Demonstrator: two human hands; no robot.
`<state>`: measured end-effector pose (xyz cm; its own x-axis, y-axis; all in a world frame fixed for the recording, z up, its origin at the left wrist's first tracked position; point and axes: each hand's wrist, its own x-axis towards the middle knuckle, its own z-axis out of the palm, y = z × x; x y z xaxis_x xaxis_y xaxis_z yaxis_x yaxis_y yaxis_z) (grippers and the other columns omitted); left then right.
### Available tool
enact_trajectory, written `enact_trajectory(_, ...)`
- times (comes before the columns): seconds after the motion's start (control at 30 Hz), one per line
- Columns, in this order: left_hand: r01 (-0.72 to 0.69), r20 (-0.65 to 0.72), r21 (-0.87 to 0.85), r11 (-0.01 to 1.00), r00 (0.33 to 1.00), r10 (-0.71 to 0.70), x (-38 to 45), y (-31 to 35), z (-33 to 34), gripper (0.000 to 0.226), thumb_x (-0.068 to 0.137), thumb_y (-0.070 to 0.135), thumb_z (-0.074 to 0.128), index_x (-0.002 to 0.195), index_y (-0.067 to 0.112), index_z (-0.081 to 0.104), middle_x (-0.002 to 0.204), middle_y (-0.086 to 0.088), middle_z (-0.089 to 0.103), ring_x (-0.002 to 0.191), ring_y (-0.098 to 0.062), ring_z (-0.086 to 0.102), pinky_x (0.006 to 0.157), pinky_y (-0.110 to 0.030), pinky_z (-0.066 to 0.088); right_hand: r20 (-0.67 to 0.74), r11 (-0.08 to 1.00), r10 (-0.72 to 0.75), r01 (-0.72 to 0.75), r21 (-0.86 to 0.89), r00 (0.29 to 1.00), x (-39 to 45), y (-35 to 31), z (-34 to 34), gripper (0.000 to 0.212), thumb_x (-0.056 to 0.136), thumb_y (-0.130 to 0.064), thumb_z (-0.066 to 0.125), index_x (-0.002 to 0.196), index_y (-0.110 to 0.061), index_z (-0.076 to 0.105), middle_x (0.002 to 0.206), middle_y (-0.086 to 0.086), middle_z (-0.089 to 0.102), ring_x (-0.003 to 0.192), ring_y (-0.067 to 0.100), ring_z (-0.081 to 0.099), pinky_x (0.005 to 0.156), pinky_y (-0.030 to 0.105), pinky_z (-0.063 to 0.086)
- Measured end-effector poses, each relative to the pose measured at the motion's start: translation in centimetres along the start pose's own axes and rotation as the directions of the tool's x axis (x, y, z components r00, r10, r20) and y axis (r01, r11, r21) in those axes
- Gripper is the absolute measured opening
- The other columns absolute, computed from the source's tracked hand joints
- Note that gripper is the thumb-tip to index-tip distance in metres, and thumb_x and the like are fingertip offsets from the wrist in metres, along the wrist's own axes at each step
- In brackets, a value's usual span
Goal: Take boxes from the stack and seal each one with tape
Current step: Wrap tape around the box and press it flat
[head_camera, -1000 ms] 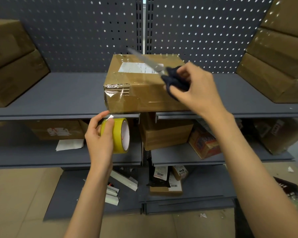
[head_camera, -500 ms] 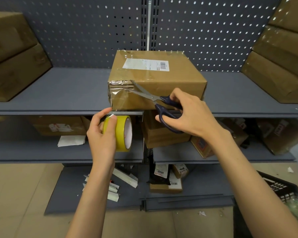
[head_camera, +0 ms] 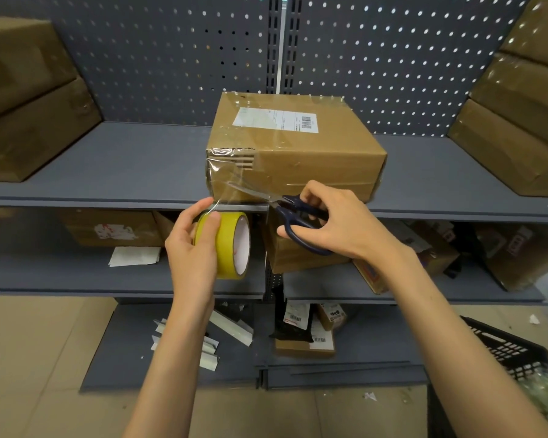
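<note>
A brown cardboard box (head_camera: 310, 159) with a white shipping label stands at the front edge of the upper grey shelf (head_camera: 108, 172). Clear tape runs over its top and down its left front face to a yellow tape roll (head_camera: 228, 245). My left hand (head_camera: 193, 248) grips that roll just below the shelf edge. My right hand (head_camera: 332, 222) holds blue-handled scissors (head_camera: 285, 213), whose blades point left at the stretched tape in front of the box's lower left corner.
Stacked cardboard boxes sit at the far left (head_camera: 29, 96) and far right (head_camera: 519, 105) of the upper shelf. The lower shelf holds more boxes and paper. A black plastic crate (head_camera: 503, 355) stands on the floor at the right. A pegboard wall backs the shelves.
My right hand brought the scissors down from above the box to the tape at its lower front left. The tape roll in my left hand stayed just below the shelf edge.
</note>
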<state>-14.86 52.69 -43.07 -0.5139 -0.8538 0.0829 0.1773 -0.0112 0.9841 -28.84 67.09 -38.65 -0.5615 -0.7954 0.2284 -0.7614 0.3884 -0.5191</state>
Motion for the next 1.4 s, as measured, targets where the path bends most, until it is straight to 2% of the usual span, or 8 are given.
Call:
enact_trajectory(0.1, 0.004, 0.014, 0.022, 1.0, 1.0, -0.004, 0.1, 0.3, -0.1, 0.021, 0.096, 0.016, 0.054, 0.113, 0.028, 0.061, 0.102, 0.015, 0.062, 0.084, 0.008, 0.06, 0.063, -0.006, 0.045, 0.057, 0.999, 0.001, -0.003, 0.032, 0.998, 0.8, -0.4, 0.0, 0.058, 0.064, -0.071, 0.061, 0.091, -0.021, 0.053, 0.08, -0.009, 0.061, 0.072, 0.013, 0.058, 0.068, 0.041, 0.055)
enact_trajectory(0.2, 0.007, 0.025, 0.047, 0.999, 1.0, -0.009, 0.1, 0.5, -0.1, 0.021, 0.097, 0.018, 0.054, 0.112, 0.03, 0.06, 0.101, 0.019, 0.06, 0.088, 0.005, 0.059, 0.068, -0.009, 0.046, 0.091, 0.999, -0.011, 0.006, 0.046, 0.996, 1.5, -0.6, 0.3, 0.059, 0.063, -0.071, 0.063, 0.09, -0.019, 0.056, 0.077, -0.007, 0.063, 0.071, 0.016, 0.06, 0.067, 0.043, 0.055)
enact_trajectory(0.43, 0.013, 0.041, 0.072, 0.997, 0.999, -0.016, 0.3, 0.7, -0.5, 0.02, 0.097, 0.017, 0.053, 0.11, 0.029, 0.062, 0.106, 0.01, 0.062, 0.097, -0.006, 0.058, 0.083, -0.025, 0.048, 0.11, 0.995, -0.005, -0.006, 0.101, 0.994, 2.2, -0.4, 0.7, 0.053, 0.065, -0.065, 0.069, 0.089, -0.018, 0.061, 0.073, -0.006, 0.065, 0.065, 0.012, 0.06, 0.056, 0.025, 0.046)
enact_trajectory(0.57, 0.013, 0.047, 0.083, 0.996, 0.999, -0.016, 0.5, 0.7, -0.6, 0.02, 0.097, 0.018, 0.053, 0.112, 0.028, 0.062, 0.107, 0.01, 0.062, 0.098, -0.007, 0.057, 0.081, -0.025, 0.048, 0.13, 0.994, 0.0, -0.015, 0.11, 0.991, 2.5, -0.3, 0.3, 0.045, 0.067, -0.058, 0.074, 0.087, -0.02, 0.063, 0.07, -0.008, 0.064, 0.058, 0.003, 0.056, 0.052, 0.014, 0.041)
enact_trajectory(0.8, 0.011, 0.049, 0.079, 0.997, 0.999, -0.015, 0.6, 0.6, -0.4, 0.021, 0.097, 0.016, 0.053, 0.111, 0.028, 0.061, 0.1, 0.016, 0.06, 0.09, 0.0, 0.058, 0.073, -0.017, 0.046, 0.108, 0.997, -0.024, 0.016, 0.079, 0.994, 2.8, 0.0, 0.1, 0.057, 0.059, -0.067, 0.067, 0.084, -0.016, 0.064, 0.075, -0.001, 0.065, 0.07, 0.02, 0.059, 0.058, 0.032, 0.046)
enact_trajectory(0.97, 0.011, 0.034, 0.079, 0.997, 0.999, -0.014, 0.7, 0.3, -0.4, 0.02, 0.097, 0.015, 0.052, 0.11, 0.026, 0.062, 0.1, 0.014, 0.061, 0.09, -0.001, 0.057, 0.074, -0.018, 0.045, 0.097, 0.998, -0.033, 0.027, 0.058, 0.995, 2.9, 0.1, 0.4, 0.055, 0.06, -0.067, 0.067, 0.083, -0.016, 0.064, 0.074, -0.001, 0.065, 0.067, 0.019, 0.058, 0.056, 0.03, 0.044)
enact_trajectory(1.27, 0.015, 0.023, 0.082, 0.996, 1.0, -0.017, 0.8, -0.3, -0.3, 0.021, 0.097, 0.015, 0.052, 0.107, 0.03, 0.062, 0.103, 0.015, 0.06, 0.091, 0.002, 0.058, 0.071, -0.013, 0.046, 0.094, 0.999, -0.034, 0.031, 0.035, 0.995, 3.2, 0.6, 0.8, 0.052, 0.064, -0.063, 0.067, 0.087, -0.016, 0.062, 0.075, -0.004, 0.065, 0.069, 0.015, 0.061, 0.064, 0.039, 0.053)
enact_trajectory(1.4, 0.075, -0.019, 0.081, 0.994, 0.997, -0.073, 0.7, -1.1, -0.8, 0.019, 0.097, 0.014, 0.052, 0.107, 0.027, 0.063, 0.104, 0.012, 0.06, 0.094, -0.003, 0.056, 0.072, -0.02, 0.043, 0.083, 0.999, -0.035, 0.035, 0.007, 0.996, 3.3, 0.6, 0.8, 0.046, 0.069, -0.059, 0.069, 0.088, -0.017, 0.061, 0.074, -0.006, 0.064, 0.067, 0.012, 0.06, 0.061, 0.035, 0.052)
